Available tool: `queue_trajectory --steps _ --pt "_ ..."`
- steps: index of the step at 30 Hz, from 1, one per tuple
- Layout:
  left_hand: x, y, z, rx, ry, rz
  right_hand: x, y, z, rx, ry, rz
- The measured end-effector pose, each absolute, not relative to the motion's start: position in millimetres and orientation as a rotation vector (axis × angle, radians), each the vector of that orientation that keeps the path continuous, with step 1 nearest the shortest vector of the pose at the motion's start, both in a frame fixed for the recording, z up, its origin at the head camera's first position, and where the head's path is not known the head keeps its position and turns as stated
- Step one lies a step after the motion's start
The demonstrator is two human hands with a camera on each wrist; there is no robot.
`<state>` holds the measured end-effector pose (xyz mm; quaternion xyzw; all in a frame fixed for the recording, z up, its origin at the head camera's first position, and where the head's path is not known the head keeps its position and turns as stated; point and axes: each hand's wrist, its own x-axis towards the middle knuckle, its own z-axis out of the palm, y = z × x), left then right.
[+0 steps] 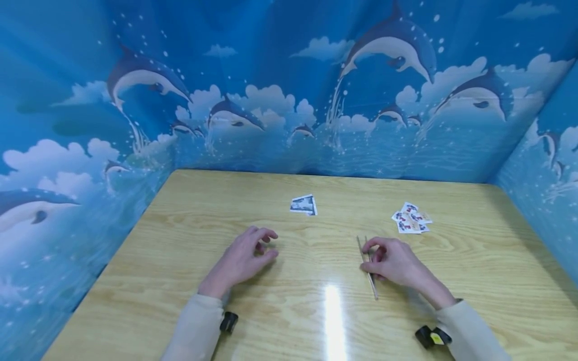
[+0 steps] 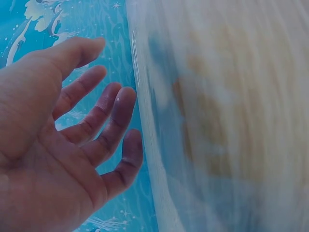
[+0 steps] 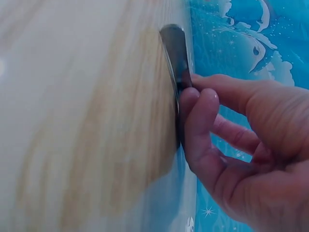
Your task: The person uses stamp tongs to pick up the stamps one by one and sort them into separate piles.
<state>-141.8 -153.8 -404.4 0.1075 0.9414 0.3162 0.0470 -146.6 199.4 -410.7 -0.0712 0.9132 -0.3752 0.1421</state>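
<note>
Blue dolphin-and-cloud backdrop point(image 1: 289, 75) on three sides, enclosing a pale wood-grain worktop point(image 1: 189, 210) with a bright streak of glare near the front edge. Two beige sleeves at the bottom, each with a small dark wrist device. Left hand point(image 1: 241, 260) resting on the worktop left of centre, grip released, fingers loosely bent and holding nothing (palm and relaxed fingers plain in the left wrist view). Right hand point(image 1: 393, 263) right of centre, grip pinched around thin metal tweezers point(image 1: 368, 271), lying nearly flat on the worktop, tips pointing away. Fanned cluster of small printed cards point(image 1: 411, 219) just beyond the right hand. Smaller stack of cards point(image 1: 304, 204) near mid-worktop, well apart from both hands.
</note>
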Motion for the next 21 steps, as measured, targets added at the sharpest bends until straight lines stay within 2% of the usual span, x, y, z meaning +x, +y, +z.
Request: queue_trajectory --steps 16,21 --pt "-142 -153 -405 0.334 2.875 0.963 -145 207 -413 -0.277 2.502 -1.234" --pt "-142 -153 -407 0.349 2.872 0.965 -140 219 -410 -0.385 2.688 -1.145"
